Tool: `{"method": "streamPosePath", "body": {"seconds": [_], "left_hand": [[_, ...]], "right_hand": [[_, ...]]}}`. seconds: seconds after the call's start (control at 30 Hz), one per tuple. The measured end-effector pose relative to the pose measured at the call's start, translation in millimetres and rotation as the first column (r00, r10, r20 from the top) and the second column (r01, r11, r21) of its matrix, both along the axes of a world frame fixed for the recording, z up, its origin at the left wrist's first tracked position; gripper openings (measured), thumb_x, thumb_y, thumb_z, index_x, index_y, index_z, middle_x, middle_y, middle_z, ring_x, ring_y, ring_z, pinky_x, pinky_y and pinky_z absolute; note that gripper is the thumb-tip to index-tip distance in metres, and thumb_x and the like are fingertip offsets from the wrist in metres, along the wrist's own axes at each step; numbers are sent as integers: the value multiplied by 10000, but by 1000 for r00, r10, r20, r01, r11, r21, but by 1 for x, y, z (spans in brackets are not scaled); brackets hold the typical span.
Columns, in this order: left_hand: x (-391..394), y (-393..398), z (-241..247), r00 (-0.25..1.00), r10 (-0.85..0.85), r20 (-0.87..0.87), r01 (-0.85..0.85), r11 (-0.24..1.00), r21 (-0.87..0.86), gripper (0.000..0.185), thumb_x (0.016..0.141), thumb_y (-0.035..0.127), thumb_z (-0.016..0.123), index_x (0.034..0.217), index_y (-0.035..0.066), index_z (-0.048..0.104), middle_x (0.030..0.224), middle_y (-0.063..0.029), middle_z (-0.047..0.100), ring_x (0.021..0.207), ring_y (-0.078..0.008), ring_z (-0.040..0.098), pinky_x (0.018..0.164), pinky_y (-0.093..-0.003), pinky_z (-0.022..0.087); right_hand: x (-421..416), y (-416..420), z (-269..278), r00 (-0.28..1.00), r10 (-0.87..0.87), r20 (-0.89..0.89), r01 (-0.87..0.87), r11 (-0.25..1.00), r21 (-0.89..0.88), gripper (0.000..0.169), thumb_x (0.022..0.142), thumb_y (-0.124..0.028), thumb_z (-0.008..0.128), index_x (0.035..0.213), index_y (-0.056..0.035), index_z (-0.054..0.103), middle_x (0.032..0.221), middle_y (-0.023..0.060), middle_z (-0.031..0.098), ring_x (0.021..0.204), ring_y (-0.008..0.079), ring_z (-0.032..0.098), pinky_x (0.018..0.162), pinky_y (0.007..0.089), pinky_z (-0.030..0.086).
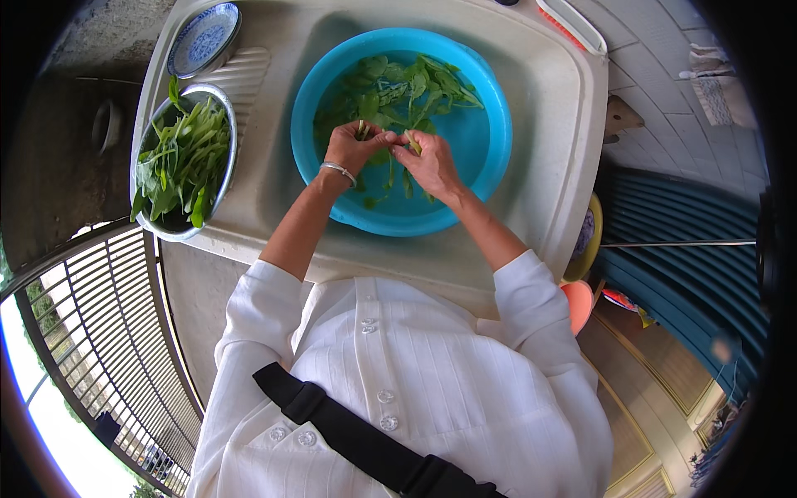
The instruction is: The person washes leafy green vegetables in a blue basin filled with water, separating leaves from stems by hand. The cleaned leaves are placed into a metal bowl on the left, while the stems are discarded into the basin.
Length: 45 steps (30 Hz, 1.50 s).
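Observation:
Over the near part of a blue plastic basin (495, 124), my left hand (356, 147) and my right hand (428, 159) meet at the thumbs and fingertips. Each is closed around leafy green stems, whose pale cut ends show between the fingers. Below my right hand some stems and small leaves hang down or float; which of them it holds is unclear. Loose leafy greens (398, 87) lie in the water, mostly in the far part of the basin. A metal bowl (231, 134) heaped with leafy green stems (187, 149) stands at the left on the sink's ribbed drainboard.
The basin sits in a pale sink (548, 155). Blue-and-white patterned dishes (204, 38) are stacked at the drainboard's far left corner. A brush with red bristles (571, 26) lies at the far right rim. Beyond the right edge are a yellow basin (596, 230) and a pink container (579, 306).

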State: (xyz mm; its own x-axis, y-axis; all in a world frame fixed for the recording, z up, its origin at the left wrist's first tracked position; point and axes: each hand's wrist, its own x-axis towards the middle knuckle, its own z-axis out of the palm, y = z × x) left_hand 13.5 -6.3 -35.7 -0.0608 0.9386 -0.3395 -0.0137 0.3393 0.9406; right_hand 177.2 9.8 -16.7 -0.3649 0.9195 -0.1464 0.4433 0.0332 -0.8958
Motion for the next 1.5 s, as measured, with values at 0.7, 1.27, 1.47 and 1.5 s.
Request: {"method": "streamPosePath", "body": {"seconds": [0.7,1.27,1.47,1.5], "left_hand": [[-5,3,-1,953,-163,257,221,951,-217,223,786,273,681,746,62,618,623,32,540,517,-57,417,489,-220,349],[14,-3,3,982,-148,-119,137,986,-92,252,841,290,612,787,44,610,626,44,505,531,-53,416,482,-217,345],[-9,7,7,981,-73,-181,61,996,-71,268,889,300,537,786,52,539,621,27,478,569,-71,448,503,-224,372],[-10,7,12,996,-30,-86,24,998,-66,262,896,297,525,797,55,524,625,23,481,576,-76,461,504,-233,380]], "right_hand": [[18,4,1,908,-90,-409,-156,833,-530,143,774,-182,666,757,-42,646,572,-47,483,526,28,390,464,215,323],[1,1,-5,928,-304,-216,155,841,-519,129,724,-118,624,656,-36,552,579,-20,489,535,53,401,463,240,325],[31,20,-19,950,-254,-180,164,900,-404,151,890,-207,466,832,-68,475,650,6,461,611,109,466,556,290,371],[34,23,-15,952,-225,-206,151,935,-322,163,903,-213,446,845,-63,467,647,12,465,611,115,478,557,296,377]]}}
